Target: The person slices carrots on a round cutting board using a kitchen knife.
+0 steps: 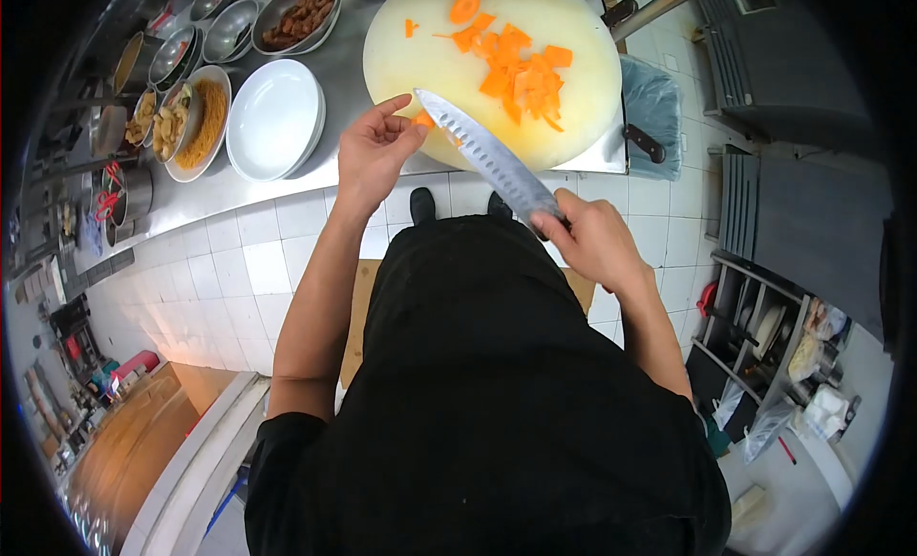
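My right hand (594, 233) is wrapped round the handle of a kitchen knife (487, 158), whose dimpled blade points up and left over the near edge of a round cutting board (401, 50). Between the fingertips of my left hand (377, 155) is a small carrot piece (424, 119), close beside the blade near its tip. Whether the blade touches the piece I cannot tell. Farther back on the board lies a loose pile of sliced carrot (521, 78). A larger carrot chunk (465, 4) sits at the board's far side.
Left of the board are stacked white plates (275, 121), a bowl of brown pieces (298, 19) and a plate of orange shreds (212, 126). Another knife handle (646, 143) juts out at the right, by a lined bin (659, 107). Red-handled scissors (109, 198) stand in a metal pot.
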The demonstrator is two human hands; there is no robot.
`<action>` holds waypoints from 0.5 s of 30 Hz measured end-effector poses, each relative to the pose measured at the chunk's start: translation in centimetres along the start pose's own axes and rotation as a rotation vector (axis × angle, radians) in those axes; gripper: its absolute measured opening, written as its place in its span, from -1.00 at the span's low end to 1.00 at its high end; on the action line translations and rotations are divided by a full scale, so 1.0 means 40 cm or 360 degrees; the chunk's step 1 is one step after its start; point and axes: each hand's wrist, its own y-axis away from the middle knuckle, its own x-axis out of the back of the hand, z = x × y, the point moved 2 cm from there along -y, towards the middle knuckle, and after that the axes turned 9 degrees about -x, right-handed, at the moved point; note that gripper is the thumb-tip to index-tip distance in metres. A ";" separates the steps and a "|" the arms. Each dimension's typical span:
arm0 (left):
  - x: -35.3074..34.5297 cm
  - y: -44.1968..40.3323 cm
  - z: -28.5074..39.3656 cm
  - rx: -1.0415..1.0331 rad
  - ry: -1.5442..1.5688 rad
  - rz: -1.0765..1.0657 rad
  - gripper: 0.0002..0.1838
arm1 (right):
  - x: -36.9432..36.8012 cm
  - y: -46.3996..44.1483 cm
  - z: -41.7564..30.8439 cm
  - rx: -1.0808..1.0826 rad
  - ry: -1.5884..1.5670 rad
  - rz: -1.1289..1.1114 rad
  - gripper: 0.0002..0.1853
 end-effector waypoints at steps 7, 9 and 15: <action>0.013 0.001 0.024 0.0056 0.0002 -0.0039 -0.41 | 0.026 -0.016 0.016 -0.0280 -0.0071 0.0156 -0.55; 0.016 -0.001 0.016 0.0081 0.0033 -0.0043 -0.40 | 0.024 -0.008 0.007 -0.0218 -0.0075 0.0134 -0.55; 0.000 0.000 0.008 0.0058 0.0102 -0.0078 -0.41 | 0.006 0.008 -0.008 -0.0290 -0.0053 -0.0023 -0.55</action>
